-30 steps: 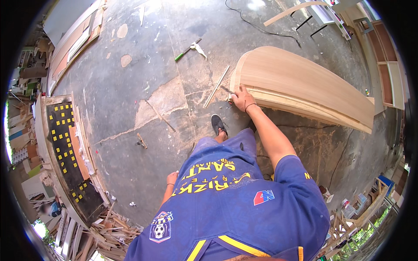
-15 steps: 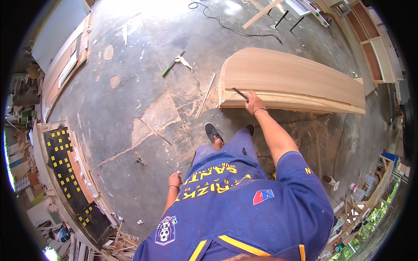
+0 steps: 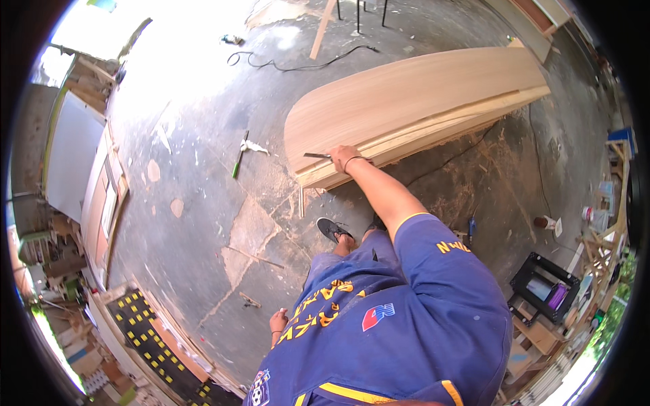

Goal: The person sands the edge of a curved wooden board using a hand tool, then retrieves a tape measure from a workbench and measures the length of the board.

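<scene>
I see a dark tool point(image 3: 316, 155), tan panel point(image 3: 406, 98), navy shirt point(image 3: 420, 318) trimmed yellow, and, near left, a yellow-squared black board point(image 3: 161, 336)

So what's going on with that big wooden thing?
A person's right hand has its grip around a thin dark tool, at the near edge of the big wooden piece with the rounded end. The left hand is down by the person's side, away from the wood; I can't tell if it holds anything. A green-handled tool lies on the floor.
</scene>
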`<state>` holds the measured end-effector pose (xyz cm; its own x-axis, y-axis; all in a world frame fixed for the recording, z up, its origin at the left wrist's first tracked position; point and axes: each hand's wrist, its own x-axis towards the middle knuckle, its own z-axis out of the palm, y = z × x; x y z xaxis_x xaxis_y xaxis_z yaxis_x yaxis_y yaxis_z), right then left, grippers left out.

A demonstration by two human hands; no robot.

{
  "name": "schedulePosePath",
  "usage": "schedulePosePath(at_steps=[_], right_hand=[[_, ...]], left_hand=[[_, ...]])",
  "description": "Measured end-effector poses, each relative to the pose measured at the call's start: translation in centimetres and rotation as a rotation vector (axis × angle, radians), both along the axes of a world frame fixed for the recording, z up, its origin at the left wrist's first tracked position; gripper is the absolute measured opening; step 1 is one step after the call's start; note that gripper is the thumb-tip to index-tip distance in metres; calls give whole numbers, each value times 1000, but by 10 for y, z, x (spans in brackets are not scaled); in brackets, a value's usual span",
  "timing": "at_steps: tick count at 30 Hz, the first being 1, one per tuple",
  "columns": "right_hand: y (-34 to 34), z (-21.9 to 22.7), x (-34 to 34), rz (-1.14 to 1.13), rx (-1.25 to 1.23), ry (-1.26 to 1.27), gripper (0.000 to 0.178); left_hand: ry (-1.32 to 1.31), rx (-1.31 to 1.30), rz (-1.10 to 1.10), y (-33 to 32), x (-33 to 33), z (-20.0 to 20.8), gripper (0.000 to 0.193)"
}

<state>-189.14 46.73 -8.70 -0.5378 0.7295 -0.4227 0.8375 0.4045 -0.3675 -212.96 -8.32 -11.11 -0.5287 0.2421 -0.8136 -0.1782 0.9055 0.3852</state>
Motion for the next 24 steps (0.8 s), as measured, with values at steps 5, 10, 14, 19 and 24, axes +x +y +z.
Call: schedulePosePath(at_steps=[5,10,14,19,24], right_hand=[[-2,8,3,-7,80,-8,22],[-3,-1,30,23,157,54,20],[19,-6,42,12,119,-29,20],[18,-6,94,-35,165,57,17],[12,-12,140,-85,262,159,9]], left_hand=[[18,95,105,60,25,77,26],[56,148,-47,46,30,49,31],[130,82,-261,8,17,-21,32],[141,111,-240,38,31,-12,32],[96,199,-245,84,40,-4,28]])
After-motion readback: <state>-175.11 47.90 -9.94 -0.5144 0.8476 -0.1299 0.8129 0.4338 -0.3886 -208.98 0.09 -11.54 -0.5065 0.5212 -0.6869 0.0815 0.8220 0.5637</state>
